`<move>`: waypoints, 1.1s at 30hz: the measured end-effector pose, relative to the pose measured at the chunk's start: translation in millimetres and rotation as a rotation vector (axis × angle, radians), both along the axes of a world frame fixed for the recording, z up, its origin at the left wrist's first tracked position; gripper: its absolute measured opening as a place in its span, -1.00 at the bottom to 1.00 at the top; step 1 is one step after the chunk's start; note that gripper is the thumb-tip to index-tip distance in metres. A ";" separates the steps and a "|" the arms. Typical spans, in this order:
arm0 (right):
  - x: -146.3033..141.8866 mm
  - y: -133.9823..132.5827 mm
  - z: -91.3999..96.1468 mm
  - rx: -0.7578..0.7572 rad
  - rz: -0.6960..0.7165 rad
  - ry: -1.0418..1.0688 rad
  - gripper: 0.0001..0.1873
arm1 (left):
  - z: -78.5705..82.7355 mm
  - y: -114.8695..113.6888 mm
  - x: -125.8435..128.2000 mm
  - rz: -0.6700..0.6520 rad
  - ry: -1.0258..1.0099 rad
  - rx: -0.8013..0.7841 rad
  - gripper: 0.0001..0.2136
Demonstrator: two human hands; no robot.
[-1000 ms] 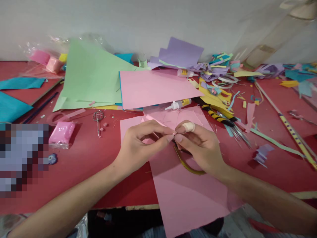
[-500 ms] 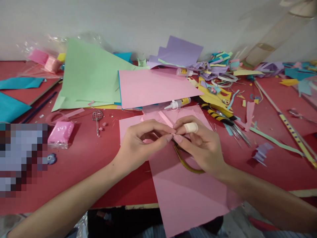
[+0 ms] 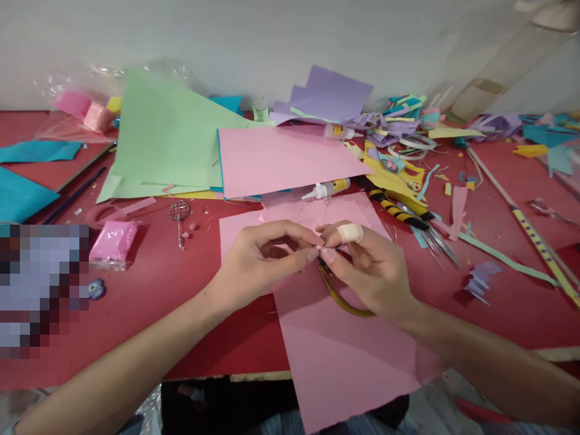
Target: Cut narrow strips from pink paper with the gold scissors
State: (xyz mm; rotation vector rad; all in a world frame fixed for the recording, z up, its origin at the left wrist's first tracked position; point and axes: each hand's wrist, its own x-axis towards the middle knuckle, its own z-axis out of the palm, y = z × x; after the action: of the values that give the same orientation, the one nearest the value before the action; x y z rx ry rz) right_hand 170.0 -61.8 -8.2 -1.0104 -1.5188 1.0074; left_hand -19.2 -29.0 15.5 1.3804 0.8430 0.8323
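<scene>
My left hand [image 3: 263,257] and my right hand [image 3: 365,266] meet fingertip to fingertip above a pink paper sheet [image 3: 335,356] on the red table [image 3: 172,314]. Both pinch a tiny pink paper piece [image 3: 319,246] between thumb and fingers. A bandage wraps my right index finger. Under my right hand lies a pair of scissors with an olive-yellow handle [image 3: 344,302], partly hidden. A small glue bottle [image 3: 326,190] lies just beyond the hands.
Large green [image 3: 158,139], pink [image 3: 281,158] and purple [image 3: 330,93] sheets lie at the back. Paper scraps, striped pliers [image 3: 399,211] and a long stick [image 3: 521,220] crowd the right. A pink packet [image 3: 112,241] and a small metal whisk [image 3: 179,214] sit at the left.
The hands have stayed together over the pink sheet, with only small finger movements on the tiny piece. A pink strip seen rising behind the fingers half a second ago no longer shows.
</scene>
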 end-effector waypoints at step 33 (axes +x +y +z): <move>-1.0 -0.1 0.6 -0.154 0.058 0.074 -0.89 | 3.8 0.4 0.5 -0.006 0.101 0.101 -0.95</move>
State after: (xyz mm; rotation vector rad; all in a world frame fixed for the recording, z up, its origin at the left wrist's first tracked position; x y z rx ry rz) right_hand 169.0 -61.9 -7.6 -1.0290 -1.4337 1.2051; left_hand -18.7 -28.6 19.3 1.5228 0.8837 0.8152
